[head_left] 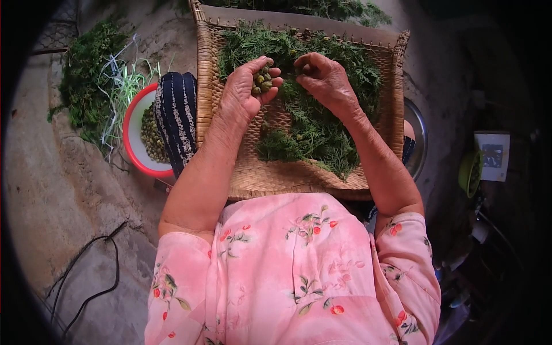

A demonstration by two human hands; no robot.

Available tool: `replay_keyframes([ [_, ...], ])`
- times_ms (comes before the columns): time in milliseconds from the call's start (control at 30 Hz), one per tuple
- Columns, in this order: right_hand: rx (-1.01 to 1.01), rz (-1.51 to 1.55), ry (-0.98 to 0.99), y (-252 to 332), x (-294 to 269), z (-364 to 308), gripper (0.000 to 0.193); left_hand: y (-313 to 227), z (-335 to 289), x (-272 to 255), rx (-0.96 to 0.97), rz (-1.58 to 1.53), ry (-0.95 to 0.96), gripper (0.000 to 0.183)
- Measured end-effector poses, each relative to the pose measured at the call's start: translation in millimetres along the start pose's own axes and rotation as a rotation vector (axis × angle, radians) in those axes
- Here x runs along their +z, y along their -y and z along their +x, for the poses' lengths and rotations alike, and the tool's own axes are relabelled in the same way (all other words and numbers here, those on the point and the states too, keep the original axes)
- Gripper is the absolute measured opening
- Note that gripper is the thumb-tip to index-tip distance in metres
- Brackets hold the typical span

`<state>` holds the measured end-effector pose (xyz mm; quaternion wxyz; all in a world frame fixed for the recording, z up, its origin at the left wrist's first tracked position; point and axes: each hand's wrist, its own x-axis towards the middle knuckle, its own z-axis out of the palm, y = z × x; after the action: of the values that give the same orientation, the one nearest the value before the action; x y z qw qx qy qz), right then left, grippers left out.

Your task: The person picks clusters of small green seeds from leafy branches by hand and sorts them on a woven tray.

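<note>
My left hand (240,89) is cupped palm up around several small green-brown seed cones (264,81). To its right, my right hand (332,86) is closed in a pinch, with what looks like one more small round cone (307,69) at its fingertips, partly hidden by the fingers. Both hands are above a woven basket tray (203,98) that rests across my lap. Feathery green conifer sprigs (313,135) cover much of the tray, and a few small cones show among them.
Left of the tray stands a white basin with a red rim (130,138), partly filled with similar cones (150,133). Beyond it lie pale plastic strings (118,75) and a heap of sprigs (86,75). A metal basin (421,141) sits at right. A black cable (117,264) crosses the floor.
</note>
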<state>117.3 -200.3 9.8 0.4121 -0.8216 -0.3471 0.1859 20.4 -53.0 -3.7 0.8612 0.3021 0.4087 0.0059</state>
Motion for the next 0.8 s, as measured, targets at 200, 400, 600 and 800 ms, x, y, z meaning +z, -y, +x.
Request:
replay_keyframes([
  [200, -0.041, 0.356, 0.014, -2, 11, 0, 0.02, 5, -4, 3, -0.016, 0.032, 0.09, 0.023],
  [400, -0.205, 0.12, 0.036, 9, 9, -5, 0.027, 5, -5, 4, -0.043, 0.028, 0.105, 0.025],
  [600, -0.198, 0.346, 0.004, 12, 12, -6, 0.028, 5, -6, 5, -0.043, 0.001, 0.101, 0.029],
  [800, -0.277, 0.104, -0.151, 10, 12, -4, 0.019, 5, -5, 6, -0.048, -0.045, 0.137, 0.035],
])
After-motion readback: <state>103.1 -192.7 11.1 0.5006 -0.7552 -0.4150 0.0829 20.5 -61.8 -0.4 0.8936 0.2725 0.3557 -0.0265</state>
